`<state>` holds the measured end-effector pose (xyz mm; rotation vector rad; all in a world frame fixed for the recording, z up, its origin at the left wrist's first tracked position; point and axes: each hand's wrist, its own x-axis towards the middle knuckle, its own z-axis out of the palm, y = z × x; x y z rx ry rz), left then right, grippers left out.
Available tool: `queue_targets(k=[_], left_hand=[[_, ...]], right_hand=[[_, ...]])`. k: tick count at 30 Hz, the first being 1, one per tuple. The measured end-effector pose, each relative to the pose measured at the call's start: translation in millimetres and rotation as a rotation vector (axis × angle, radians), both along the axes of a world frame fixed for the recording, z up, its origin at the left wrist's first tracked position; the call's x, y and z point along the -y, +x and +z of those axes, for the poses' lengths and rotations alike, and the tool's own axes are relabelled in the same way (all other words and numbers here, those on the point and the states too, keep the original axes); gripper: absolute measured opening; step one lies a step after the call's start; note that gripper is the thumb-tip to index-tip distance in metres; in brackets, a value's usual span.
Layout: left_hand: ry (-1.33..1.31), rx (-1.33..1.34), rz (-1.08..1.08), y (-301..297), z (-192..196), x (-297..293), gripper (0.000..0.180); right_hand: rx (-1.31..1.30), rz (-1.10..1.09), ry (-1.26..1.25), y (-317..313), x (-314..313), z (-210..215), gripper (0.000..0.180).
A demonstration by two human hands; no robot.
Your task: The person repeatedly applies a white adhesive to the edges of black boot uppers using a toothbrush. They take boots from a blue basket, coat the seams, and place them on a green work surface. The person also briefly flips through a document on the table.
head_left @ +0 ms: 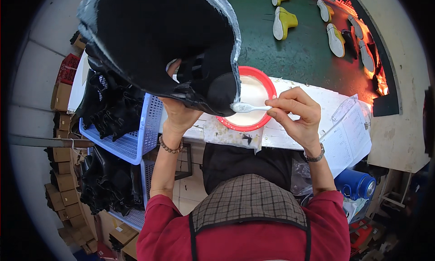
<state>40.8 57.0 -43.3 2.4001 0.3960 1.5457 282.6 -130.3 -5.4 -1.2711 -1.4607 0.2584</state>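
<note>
Gripping black boot upper [158,34] in left hand [179,114], upper left to centre of frame; clamped from beneath, with some fingers hidden behind it. Tilted mouth-up, presumably to expose the white-smeared edge. Pinching white brush [249,108] between thumb and fingertips of right hand [300,115], right of centre, with head touching the upper's lower-right edge; likely gripped that way for fine control. Working right over red bowl [268,85] of white paste [254,91], mid-frame, probably to catch drips. Parked at left: blue basket [147,132] of black pieces [108,111], seemingly for easy left-side reach. Spread at upper right: yellow shoe forms [284,23] on green surface [253,39], well apart from the bowl.
</note>
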Motion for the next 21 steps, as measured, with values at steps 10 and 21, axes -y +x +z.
queue_targets(k=[10, 21], left_hand=[[0.005, -0.207, 0.234, 0.9, 20.2, 5.4, 0.104], [-1.473, 0.061, -0.642, -127.9, 8.4, 26.5, 0.088]], right_hand=[[-0.085, -0.012, -0.167, -5.5, 0.1, 0.6, 0.013], [0.654, -0.259, -0.399, 30.7, -20.0, -59.5, 0.009]])
